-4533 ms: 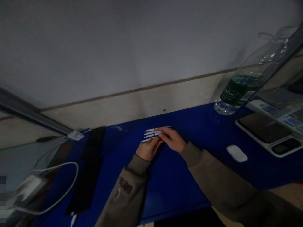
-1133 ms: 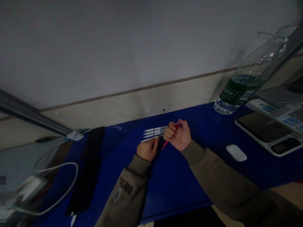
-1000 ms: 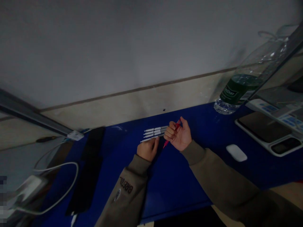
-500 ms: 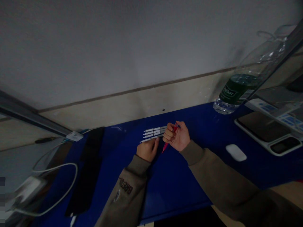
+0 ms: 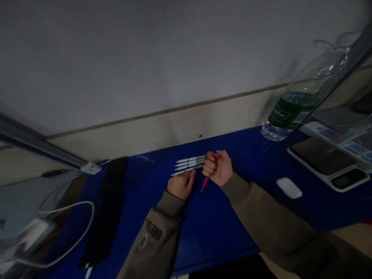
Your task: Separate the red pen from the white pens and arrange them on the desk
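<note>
A red pen (image 5: 205, 182) is wrapped in the curled fingers of my right hand (image 5: 222, 170), palm turned up, its tip slanting down and left over the blue tabletop. Several white-and-grey pens (image 5: 187, 163) lie side by side just left of it, tips to the left. My left hand (image 5: 180, 186) rests on the table against the nearest of these pens. Its thumb lies alongside and its other fingers are folded under, largely hidden, so what they hold, if anything, does not show.
The blue table (image 5: 215, 221) backs onto a wall. At right are a plastic bottle (image 5: 293, 110) with a green label, a small scale (image 5: 325, 159) and a white mouse-shaped object (image 5: 289, 188). A long black object (image 5: 106, 213) and a white cable (image 5: 93, 217) lie at left.
The red pen has shifted slightly right in my right hand, its tip a little lower and farther from my left hand. The left hand and white-and-grey pens have hardly moved.
</note>
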A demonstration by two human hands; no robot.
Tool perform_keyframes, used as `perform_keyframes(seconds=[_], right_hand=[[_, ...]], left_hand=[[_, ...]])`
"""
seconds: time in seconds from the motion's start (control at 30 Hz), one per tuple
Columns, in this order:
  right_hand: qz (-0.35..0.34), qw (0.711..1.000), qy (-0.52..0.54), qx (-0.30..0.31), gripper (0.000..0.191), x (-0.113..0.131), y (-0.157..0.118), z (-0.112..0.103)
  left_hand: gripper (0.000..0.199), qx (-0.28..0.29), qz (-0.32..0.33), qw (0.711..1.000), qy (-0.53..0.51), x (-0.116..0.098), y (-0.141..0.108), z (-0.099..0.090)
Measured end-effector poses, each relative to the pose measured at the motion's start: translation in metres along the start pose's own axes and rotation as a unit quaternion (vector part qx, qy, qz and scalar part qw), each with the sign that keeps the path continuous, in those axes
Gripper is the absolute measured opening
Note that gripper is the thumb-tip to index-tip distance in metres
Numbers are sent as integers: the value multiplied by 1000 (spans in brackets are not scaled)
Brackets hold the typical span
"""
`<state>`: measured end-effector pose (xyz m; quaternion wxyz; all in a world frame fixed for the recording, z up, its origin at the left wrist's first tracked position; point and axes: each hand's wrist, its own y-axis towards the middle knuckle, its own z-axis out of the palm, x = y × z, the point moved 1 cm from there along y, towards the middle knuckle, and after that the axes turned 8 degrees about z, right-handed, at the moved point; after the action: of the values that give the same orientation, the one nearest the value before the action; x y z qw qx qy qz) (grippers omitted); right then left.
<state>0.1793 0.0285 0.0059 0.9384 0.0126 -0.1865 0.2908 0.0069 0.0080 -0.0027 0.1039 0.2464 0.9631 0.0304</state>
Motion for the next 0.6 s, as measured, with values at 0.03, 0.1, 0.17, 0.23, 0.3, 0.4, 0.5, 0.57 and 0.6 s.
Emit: perform_keyframes(seconds=[0.03, 0.1, 0.17, 0.23, 0.3, 0.4, 0.5, 0.57, 0.6], right_hand=[[2, 1000, 1, 2, 34, 0, 0, 0], [1, 1000, 4, 8, 32, 0, -1, 0], [-6, 1000, 9, 11, 32, 0, -1, 0], [-10, 1000, 11, 6, 32, 0, -1, 0], [-6, 1000, 9, -4, 32, 0, -1, 0], [-5, 1000, 9, -14, 32, 1, -2, 1], [-12, 1000, 12, -12, 35, 1, -2, 2], [-12, 1000, 13, -16, 36, 1, -2, 2], [-10, 1000, 13, -21, 35, 1, -2, 2]], left_hand=[[47, 2, 2, 1000, 0, 0, 0, 0], [47, 4, 4, 1000, 1, -1, 0, -1], [47, 6, 7, 1000, 2, -2, 0, -2], [46, 7, 8, 1000, 0, -2, 0, -2], [46, 8, 8, 1000, -6, -2, 0, -2], [46, 9, 2, 1000, -13, -2, 1, -2], [46, 13, 2, 1000, -13, -2, 1, -3], [45, 14, 8, 1000, -14, -2, 1, -3], [45, 14, 10, 1000, -15, -2, 1, -4]])
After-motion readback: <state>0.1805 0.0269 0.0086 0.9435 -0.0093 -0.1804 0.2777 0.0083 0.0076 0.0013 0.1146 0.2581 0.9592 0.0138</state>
